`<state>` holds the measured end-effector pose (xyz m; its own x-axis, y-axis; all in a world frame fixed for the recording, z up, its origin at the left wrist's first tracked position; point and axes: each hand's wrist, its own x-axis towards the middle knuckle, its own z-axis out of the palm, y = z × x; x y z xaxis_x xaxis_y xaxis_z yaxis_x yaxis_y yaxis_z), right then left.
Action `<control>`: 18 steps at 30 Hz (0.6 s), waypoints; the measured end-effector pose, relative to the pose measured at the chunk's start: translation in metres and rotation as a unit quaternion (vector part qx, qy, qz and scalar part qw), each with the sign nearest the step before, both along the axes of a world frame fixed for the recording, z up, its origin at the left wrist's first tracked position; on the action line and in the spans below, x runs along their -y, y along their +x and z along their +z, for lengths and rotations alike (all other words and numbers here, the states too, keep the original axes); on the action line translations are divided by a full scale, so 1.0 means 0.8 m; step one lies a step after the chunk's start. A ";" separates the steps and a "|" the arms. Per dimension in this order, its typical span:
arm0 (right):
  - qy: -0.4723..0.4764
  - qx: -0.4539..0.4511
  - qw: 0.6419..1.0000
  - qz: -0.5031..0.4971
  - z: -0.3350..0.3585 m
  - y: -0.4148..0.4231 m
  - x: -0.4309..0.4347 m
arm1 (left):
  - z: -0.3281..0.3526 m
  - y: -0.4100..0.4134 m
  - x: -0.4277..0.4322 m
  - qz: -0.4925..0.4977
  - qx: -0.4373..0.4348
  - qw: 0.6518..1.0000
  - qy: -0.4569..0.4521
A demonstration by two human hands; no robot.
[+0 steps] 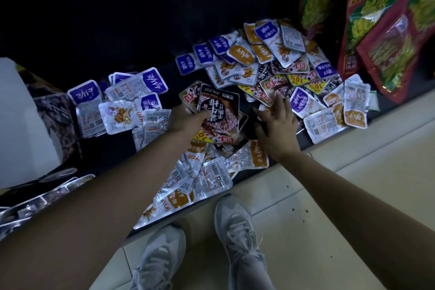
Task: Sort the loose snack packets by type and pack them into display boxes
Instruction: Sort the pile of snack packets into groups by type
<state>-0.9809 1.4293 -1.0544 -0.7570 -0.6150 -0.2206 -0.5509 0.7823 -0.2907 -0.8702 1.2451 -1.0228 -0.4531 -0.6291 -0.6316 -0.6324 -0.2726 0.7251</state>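
A big pile (277,66) of small snack packets lies on a black shelf (164,37) - purple ones, orange ones, silver ones and dark ones all mixed up.

The left hand (186,121) is just left of the pile, near its front edge. Its fingers are curled round a stack of dark packets (220,110), with the thumb pressed on the top one. The stack is held up and tilted, so the front of the top packet shows.

The right hand (280,127) is at the front edge of the pile. Its fingers (281,101) are straight and spread wide, and the tips touch the packets there. It holds nothing that I can see.

Left of the pile a few purple packets (146,85) lie flat, near each other. Further left stands a box (21,125) with a white flap. More silver and orange packets (202,179) lie in front of the pile, close to the shelf edge.

Right of the pile lean some big red bags (376,49). In front of the pile, down below - two grey shoes (235,226) on a pale tile floor (353,183).
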 end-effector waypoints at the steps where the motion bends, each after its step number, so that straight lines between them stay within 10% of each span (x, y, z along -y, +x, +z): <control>1: 0.043 0.014 0.999 0.004 -0.003 -0.004 0.000 | -0.002 0.000 0.001 0.002 -0.001 1.000 0.001; 11: -0.192 -0.095 0.975 0.067 0.021 0.002 0.014 | 0.002 0.005 0.002 -0.012 -0.005 1.000 0.003; 18: -0.344 -0.001 0.932 0.118 0.060 0.064 0.032 | 0.027 0.043 0.011 -0.068 -0.002 0.997 0.033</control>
